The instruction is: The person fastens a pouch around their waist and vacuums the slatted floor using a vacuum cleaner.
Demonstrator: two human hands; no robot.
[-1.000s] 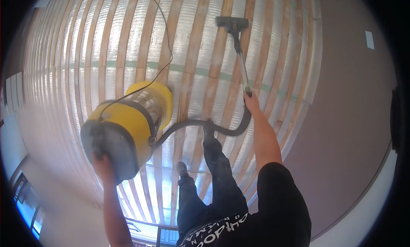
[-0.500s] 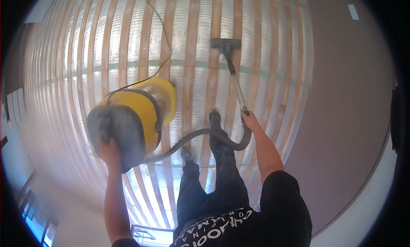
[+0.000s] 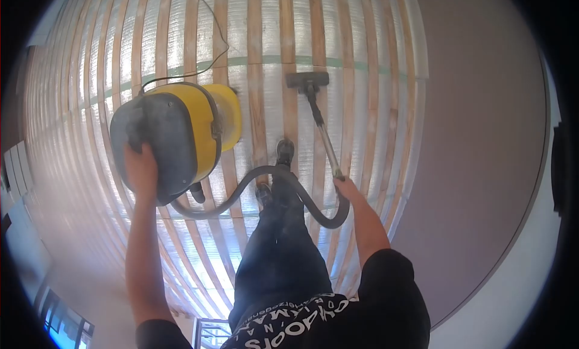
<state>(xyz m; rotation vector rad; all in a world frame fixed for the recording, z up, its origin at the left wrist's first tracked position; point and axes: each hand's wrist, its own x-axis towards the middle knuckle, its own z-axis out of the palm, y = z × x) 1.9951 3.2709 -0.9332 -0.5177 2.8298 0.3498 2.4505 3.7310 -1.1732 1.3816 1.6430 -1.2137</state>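
Note:
A yellow and dark grey vacuum cleaner [image 3: 202, 123] is tilted on its side at the left. My left hand [image 3: 142, 168] is closed around the handle on its dark top. With my right hand [image 3: 346, 186] I grip the upper end of the vacuum tube [image 3: 327, 147]. The wide black floor nozzle [image 3: 307, 79] at the tube's far end rests across the wooden slats. A thick black hose [image 3: 244, 189] loops from the vacuum cleaner past my shins to my right hand.
Wooden slats [image 3: 256, 108] run over silvery foil, crossed by green tape [image 3: 356, 65]. A thin black cable [image 3: 224, 32] runs from the vacuum cleaner up the view. My shoes [image 3: 284, 150] stand between vacuum and tube. A plain brownish wall [image 3: 476, 138] is at the right.
The nozzle has come closer to my feet and shifted left. My left hand has moved up and left in view with the vacuum cleaner. My feet have drawn closer together.

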